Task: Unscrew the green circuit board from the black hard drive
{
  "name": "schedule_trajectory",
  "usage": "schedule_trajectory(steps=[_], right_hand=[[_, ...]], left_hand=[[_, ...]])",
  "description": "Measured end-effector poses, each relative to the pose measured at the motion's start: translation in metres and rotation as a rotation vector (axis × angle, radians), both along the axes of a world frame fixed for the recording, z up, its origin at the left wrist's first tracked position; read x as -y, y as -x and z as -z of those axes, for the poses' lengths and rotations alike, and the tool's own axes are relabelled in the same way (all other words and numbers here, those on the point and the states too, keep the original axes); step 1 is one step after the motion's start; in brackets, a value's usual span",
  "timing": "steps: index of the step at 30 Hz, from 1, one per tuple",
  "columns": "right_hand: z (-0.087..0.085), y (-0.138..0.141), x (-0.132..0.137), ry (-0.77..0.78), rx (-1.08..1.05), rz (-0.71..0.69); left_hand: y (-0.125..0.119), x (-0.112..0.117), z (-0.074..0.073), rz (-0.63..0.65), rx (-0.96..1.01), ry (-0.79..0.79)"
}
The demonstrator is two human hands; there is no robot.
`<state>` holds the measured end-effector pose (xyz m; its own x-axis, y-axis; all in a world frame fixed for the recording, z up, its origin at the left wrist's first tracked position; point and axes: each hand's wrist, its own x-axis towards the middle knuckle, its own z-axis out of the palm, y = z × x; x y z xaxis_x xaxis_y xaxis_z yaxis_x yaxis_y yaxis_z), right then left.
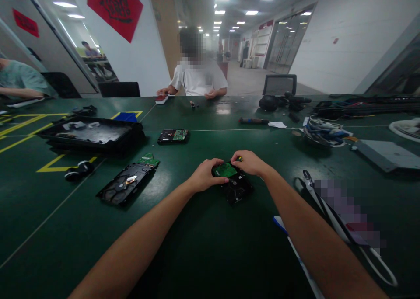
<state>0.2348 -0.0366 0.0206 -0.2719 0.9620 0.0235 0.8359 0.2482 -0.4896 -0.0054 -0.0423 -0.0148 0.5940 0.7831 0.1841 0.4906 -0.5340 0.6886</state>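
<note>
A black hard drive (236,189) lies on the green table (203,242) in front of me, its green circuit board (225,170) facing up at the far end. My left hand (205,175) grips the drive's left side by the board, fingers curled round it. My right hand (250,161) is closed at the board's far right corner, pinching something small with a yellow tip that I cannot make out.
An opened hard drive (126,184) with a loose green board (149,160) lies left, another drive (173,136) farther back, a black tray (92,133) at far left. Cables (323,132) and a lanyard (341,229) lie right. A person in white (198,78) sits opposite.
</note>
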Motion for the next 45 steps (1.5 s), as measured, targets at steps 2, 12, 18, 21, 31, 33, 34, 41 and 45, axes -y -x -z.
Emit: schedule_trajectory(steps=[2,12,18,21,31,33,34,41,45], right_hand=[[-0.002,0.000,0.000,0.012,0.007,0.012],[-0.008,0.005,0.003,0.085,0.010,0.088],[-0.009,0.010,0.005,0.099,-0.015,0.007],[-0.011,0.011,0.007,0.114,-0.007,-0.010],[-0.009,0.014,0.008,0.154,-0.031,-0.007],[-0.008,0.014,0.007,0.147,-0.026,-0.002],[-0.008,0.014,0.007,0.143,-0.024,0.003],[-0.011,0.015,0.009,0.144,-0.033,0.010],[-0.012,0.016,0.010,0.145,-0.021,0.017]], left_hand=[[0.002,-0.005,0.001,0.037,0.023,0.013],[0.013,-0.018,0.005,0.131,0.054,0.097],[0.007,-0.008,0.005,0.087,0.017,-0.008],[0.003,-0.004,0.005,0.049,0.023,-0.064],[-0.001,-0.003,0.000,0.090,0.063,-0.085],[-0.001,-0.003,0.000,0.100,0.068,-0.091],[-0.001,-0.003,0.000,0.106,0.070,-0.095],[0.000,-0.001,-0.002,0.106,0.047,-0.097],[0.001,0.000,-0.002,0.107,0.045,-0.087]])
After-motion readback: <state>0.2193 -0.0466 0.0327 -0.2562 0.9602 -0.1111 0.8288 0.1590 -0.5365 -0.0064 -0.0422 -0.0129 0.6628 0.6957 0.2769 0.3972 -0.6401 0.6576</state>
